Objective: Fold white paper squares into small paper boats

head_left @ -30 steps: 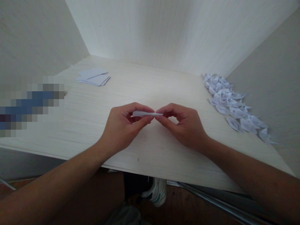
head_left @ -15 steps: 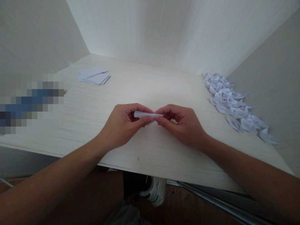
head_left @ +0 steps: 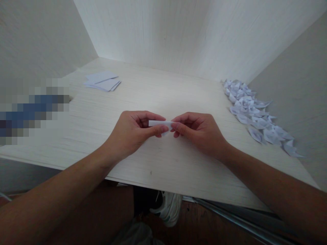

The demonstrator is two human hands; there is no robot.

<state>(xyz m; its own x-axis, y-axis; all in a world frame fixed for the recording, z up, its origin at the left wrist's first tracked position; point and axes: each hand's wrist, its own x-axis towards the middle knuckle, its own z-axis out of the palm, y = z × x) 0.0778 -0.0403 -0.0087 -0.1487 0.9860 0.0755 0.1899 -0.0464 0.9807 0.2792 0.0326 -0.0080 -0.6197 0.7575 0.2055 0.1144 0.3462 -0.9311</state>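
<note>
A small piece of folded white paper [head_left: 158,123] is pinched between my two hands above the middle of the table. My left hand [head_left: 134,128] grips its left part, thumb in front and fingers behind. At its right end, my right hand [head_left: 198,131] closes on it with thumb and forefinger. The paper shows a narrow flat band along the top and a small part hanging below between the thumbs. My fingers hide some of its folds.
A pile of folded white paper shapes [head_left: 251,105] runs along the right wall. Several flat white paper sheets [head_left: 103,81] lie at the back left. A blurred-out blue patch [head_left: 33,107] covers the left edge. The pale table [head_left: 163,163] has walls behind and beside it.
My left hand has shifted slightly up and left, and the thumbs are a little farther apart. The paper's upper band has tilted, with more of its front and lower part showing.
</note>
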